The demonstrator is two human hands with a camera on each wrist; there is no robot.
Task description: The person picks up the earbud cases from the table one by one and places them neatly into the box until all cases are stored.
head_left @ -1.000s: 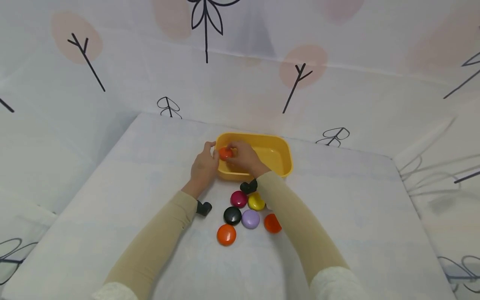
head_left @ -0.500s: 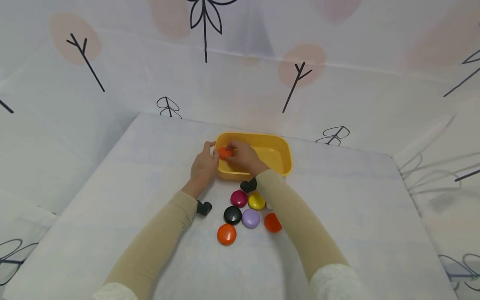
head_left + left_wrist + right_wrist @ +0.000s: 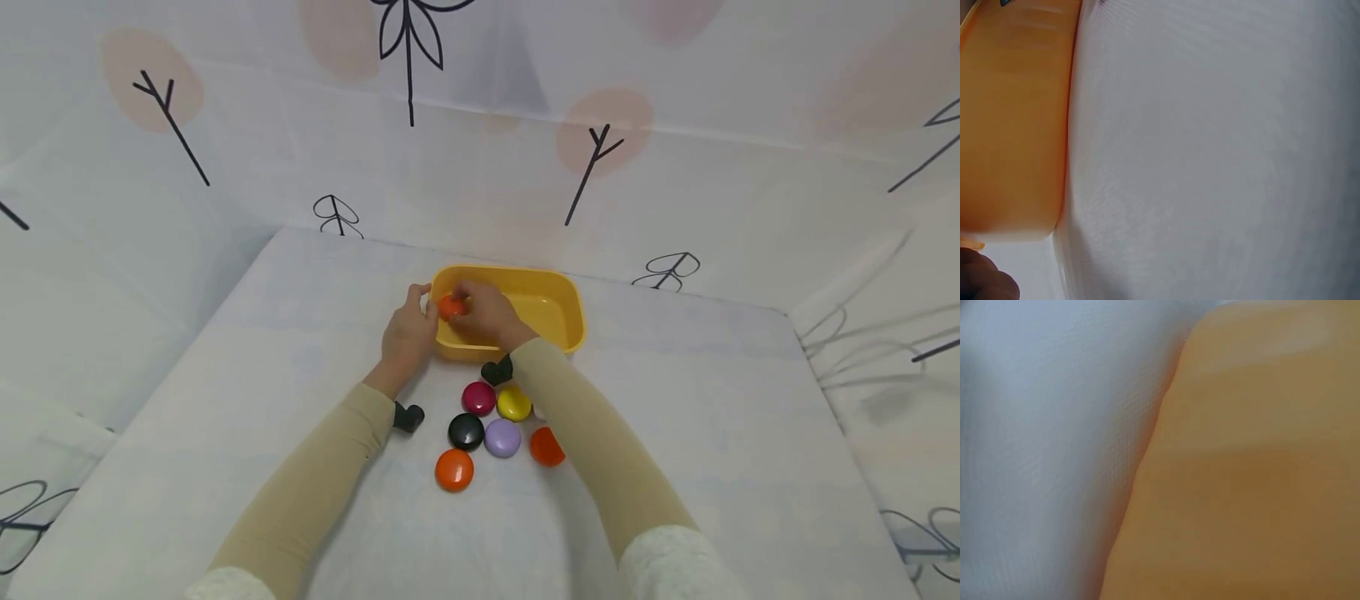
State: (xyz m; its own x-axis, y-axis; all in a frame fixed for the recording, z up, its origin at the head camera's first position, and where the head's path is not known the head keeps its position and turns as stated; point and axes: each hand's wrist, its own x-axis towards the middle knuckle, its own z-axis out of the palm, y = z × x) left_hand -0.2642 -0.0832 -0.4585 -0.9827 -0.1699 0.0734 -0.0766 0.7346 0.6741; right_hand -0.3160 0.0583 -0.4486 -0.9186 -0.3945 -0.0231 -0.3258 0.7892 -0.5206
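In the head view a shallow yellow plastic tray (image 3: 564,310) stands on the table. My left hand (image 3: 407,337) grips its left end at the rim; in the left wrist view a few dark fingertips (image 3: 985,278) show beside the tray wall (image 3: 1010,125). Over the tray's left part, my right hand (image 3: 489,315) pinches a glossy orange-red round disc (image 3: 450,307) low inside it. The right wrist view holds only the tray's outer wall (image 3: 1254,475) and white cloth, with no fingers visible.
Several glossy discs lie in front of the tray: crimson (image 3: 478,398), yellow (image 3: 513,403), black (image 3: 466,432), lilac (image 3: 502,437), orange (image 3: 454,470) and red-orange (image 3: 547,447). My right sleeve (image 3: 600,450) partly covers the red-orange one and a pale one. White patterned cloth (image 3: 480,183) rises behind.
Both hands and the tray stay in place. The orange-red disc between my right fingers shifts its tilt slightly. The loose discs lie as before.
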